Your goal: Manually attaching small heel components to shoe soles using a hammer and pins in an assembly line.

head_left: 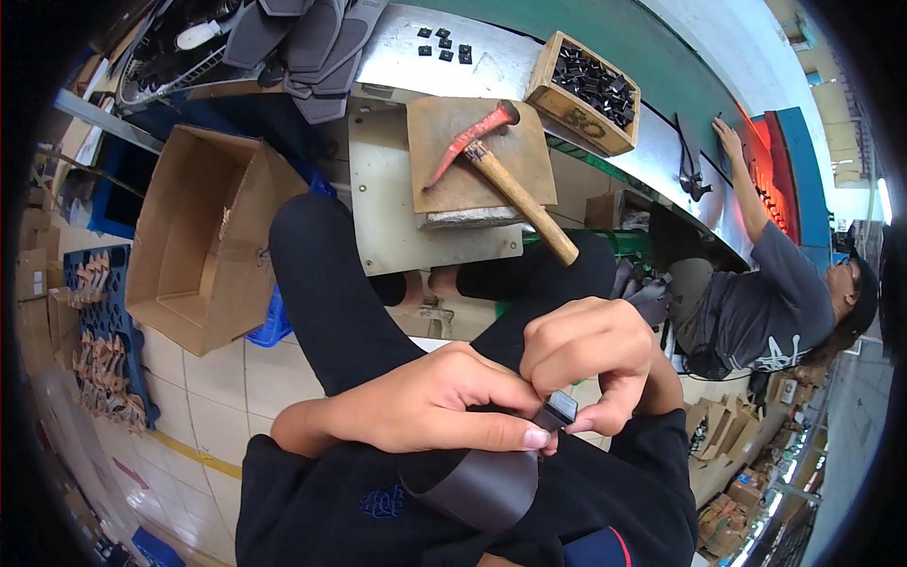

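Close in front of my body, my left hand [436, 402] grips a dark brown strap [487, 491] that hangs in a curved loop below the fingers. At its end sits a small black square buckle-like piece [559, 407] with a greyish face. My right hand [597, 359] pinches this piece between thumb and bent fingers, touching the left fingertips. How the piece joins the strap is hidden by my fingers. Beyond my hands, a hammer [522, 200] with a red head and wooden handle lies on a brown board [430, 118] atop a pale work stand [378, 213].
A wooden box [588, 129] of small black pieces stands on the metal bench [392, 57], with several loose black pieces [445, 44] nearby. Grey soles [326, 42] are stacked at far left. An open carton [194, 246] stands left of my knee. Another person [765, 288] reaches over the bench at right.
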